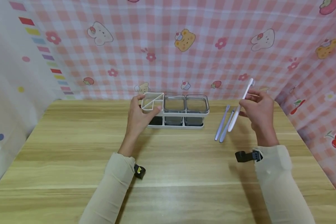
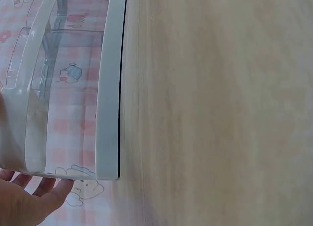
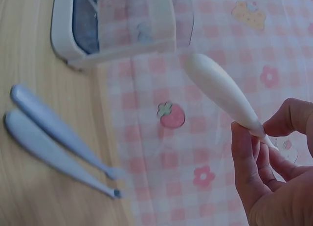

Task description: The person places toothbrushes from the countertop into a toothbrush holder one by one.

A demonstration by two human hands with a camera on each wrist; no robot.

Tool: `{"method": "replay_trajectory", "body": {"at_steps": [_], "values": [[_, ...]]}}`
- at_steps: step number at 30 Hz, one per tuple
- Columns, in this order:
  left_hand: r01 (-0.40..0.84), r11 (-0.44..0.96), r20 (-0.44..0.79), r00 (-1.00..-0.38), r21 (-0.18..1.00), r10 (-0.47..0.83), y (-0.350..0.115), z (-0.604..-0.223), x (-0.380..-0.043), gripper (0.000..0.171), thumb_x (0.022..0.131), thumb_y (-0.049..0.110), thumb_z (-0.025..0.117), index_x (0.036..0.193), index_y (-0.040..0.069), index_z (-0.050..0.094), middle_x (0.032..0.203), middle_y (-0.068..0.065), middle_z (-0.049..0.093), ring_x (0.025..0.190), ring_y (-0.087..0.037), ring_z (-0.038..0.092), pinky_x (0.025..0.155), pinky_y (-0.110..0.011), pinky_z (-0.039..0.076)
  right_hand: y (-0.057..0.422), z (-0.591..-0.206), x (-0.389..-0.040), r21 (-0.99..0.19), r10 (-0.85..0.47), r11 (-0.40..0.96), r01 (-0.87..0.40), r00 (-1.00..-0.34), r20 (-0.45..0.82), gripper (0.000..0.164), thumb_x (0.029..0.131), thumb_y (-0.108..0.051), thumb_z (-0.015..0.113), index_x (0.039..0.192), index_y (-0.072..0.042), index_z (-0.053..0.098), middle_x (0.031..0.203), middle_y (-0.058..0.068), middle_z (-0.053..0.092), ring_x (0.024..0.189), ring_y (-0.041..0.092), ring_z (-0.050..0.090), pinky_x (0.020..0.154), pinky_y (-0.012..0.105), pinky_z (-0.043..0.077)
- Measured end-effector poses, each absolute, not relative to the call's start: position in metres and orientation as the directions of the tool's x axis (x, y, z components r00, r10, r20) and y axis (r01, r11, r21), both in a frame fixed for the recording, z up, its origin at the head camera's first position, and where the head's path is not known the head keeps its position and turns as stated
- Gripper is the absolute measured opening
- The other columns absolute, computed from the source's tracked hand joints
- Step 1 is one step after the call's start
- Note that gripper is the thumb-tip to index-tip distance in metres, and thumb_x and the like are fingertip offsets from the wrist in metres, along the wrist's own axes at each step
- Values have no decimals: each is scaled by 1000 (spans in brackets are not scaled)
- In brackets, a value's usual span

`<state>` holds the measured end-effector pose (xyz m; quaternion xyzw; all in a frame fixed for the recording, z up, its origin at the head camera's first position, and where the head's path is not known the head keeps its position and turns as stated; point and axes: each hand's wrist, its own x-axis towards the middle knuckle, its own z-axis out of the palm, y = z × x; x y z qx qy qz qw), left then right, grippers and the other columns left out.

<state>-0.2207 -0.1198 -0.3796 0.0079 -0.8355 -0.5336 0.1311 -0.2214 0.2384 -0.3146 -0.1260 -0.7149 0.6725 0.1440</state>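
White toothbrush (image 1: 235,117), got it pinched in fingers of right hand (image 1: 259,112), gripping organizer (image 1: 182,115) at nine-o'clock end with left hand (image 1: 140,115). Looks like carry time, so probably swing toward nine o'clock.

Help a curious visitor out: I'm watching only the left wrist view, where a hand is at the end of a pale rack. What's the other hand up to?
Observer: The right hand holds a white toothbrush, bristle head up in the head view.
Visitor: Oh! Is that the only brush?
Observer: No, a lilac toothbrush and a bluish toothbrush lie side by side on the table, right of the rack.
Visitor: And the rack's end, near the hand I see: what's it like from above?
Observer: Split up. From the head view, a diagonal divider crosses the section by the left hand.
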Motion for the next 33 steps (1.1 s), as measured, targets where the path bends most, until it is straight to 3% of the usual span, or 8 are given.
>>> {"method": "replay_trajectory", "body": {"at_steps": [4,12,19,33], "values": [[133,430,217,-964,893,-153,-120,-382,-220,81,81,46,80,143,9,43,136,-14,50,101,-27,51,80,-38,43,230,-312,-222,-997,377,51,-61,-923,76,36,84,10,59,112,-12,60,97,5,54,80,10,57,52,27,56],[129,443,213,-966,887,-145,-121,-383,-218,83,81,48,79,144,9,42,137,-14,49,99,-27,51,80,-38,43,209,-304,-218,-990,396,46,-130,-908,138,36,84,6,60,117,-9,57,101,7,51,82,13,54,53,26,56],[128,452,214,-966,883,-144,-122,-381,-218,82,82,48,79,143,9,42,137,-12,49,103,-27,51,81,-39,44,192,-291,-223,-972,395,-36,-231,-897,198,39,81,11,59,113,-11,57,101,7,50,77,12,55,52,28,56],[142,453,230,-962,880,-145,-122,-379,-220,80,81,46,80,142,8,43,136,-14,51,106,-28,51,83,-40,44,168,-281,-230,-947,377,-102,-304,-893,246,43,79,15,54,115,-9,50,103,8,48,75,12,50,56,32,58]]}}
